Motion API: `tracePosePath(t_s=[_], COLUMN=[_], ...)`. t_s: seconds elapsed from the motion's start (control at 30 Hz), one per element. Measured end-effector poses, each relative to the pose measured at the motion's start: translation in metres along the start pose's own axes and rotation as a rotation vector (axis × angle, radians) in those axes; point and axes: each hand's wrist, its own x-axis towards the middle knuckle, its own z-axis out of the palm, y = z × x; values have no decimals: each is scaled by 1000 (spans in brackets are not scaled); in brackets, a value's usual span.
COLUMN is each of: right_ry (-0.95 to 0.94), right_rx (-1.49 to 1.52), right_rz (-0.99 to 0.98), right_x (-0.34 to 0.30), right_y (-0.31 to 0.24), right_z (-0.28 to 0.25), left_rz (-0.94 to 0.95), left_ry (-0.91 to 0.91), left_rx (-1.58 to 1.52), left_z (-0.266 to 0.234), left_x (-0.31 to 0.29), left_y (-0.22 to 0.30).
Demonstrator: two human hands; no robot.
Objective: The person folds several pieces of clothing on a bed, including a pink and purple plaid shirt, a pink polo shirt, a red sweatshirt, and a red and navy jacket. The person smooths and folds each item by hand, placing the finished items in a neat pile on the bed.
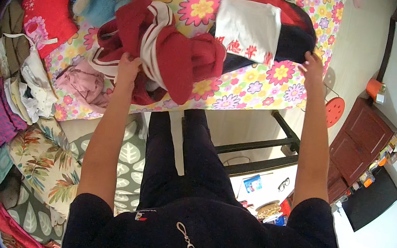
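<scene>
A maroon garment [179,65] with white stripes towards eleven o'clock; towards one, a white cloth [249,27] printed in red and some black-and-red fabric [296,39]; at twelve, a multicoloured floral cover [196,9]; at nine, a purple checked garment [1,112].

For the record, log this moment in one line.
left hand: holding striped red garment; right hand: at edge of dark cloth; white cloth: atop dark cloth; beneath: flowered cover
</scene>
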Motion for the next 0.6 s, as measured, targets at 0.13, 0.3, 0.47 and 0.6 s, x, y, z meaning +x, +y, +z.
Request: tracePosePath(t_s=[0.13, 0.3, 0.47, 0.6], right_ry=[20, 153, 101, 0], right_rx=[-110, -76, 302, 737], right_rz=[-156, -67, 379, 374], right_x=[-6, -14, 9, 30], right_y=[68, 103, 91, 96], right_z=[33, 101, 118, 114], left_rz=[146, 173, 54, -101], left_ry=[208, 91, 39, 1], left_rx=[176, 113, -1, -217], left_z=[30, 24, 13, 34], left_x=[-14, -50, -86, -114], left_y=[-2, -24, -41, -57])
